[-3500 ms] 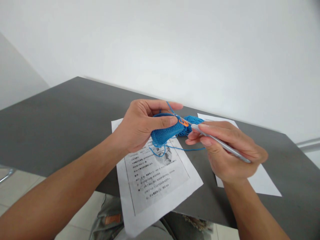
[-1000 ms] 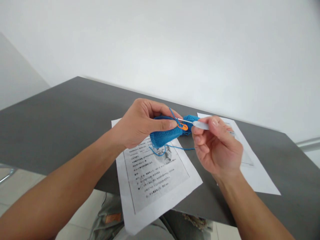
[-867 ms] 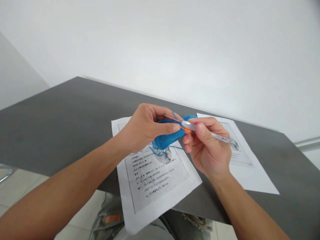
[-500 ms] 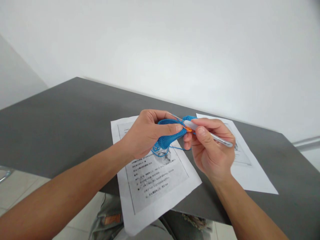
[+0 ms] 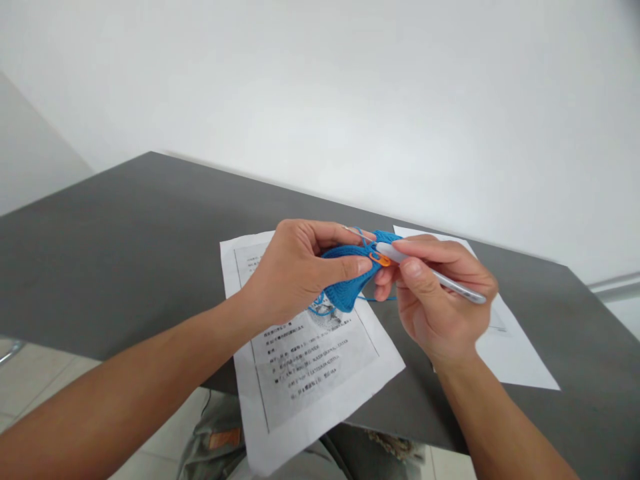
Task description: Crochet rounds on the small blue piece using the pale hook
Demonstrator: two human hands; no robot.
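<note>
My left hand [image 5: 295,270] pinches a blue crocheted piece [image 5: 347,283] between thumb and fingers, above a printed sheet. An orange stitch marker [image 5: 380,259] hangs at the piece's top edge. My right hand [image 5: 440,300] grips a silver crochet hook [image 5: 440,279] like a pen, its thin tip poking through the top edge of the piece near my left fingertips. A blue yarn strand [image 5: 383,299] trails below the piece. More blue yarn [image 5: 387,237] shows just behind the hook.
A printed sheet [image 5: 300,360] lies on the dark grey table [image 5: 125,233] and overhangs its near edge. A second sheet [image 5: 510,353] lies under my right hand. A white wall stands behind the table. My lap shows below the edge.
My right hand turned from a sideways pinch on the hook to a pen grip and pushed the tip into the piece's edge. My left hand tilted the blue piece slightly downward.
</note>
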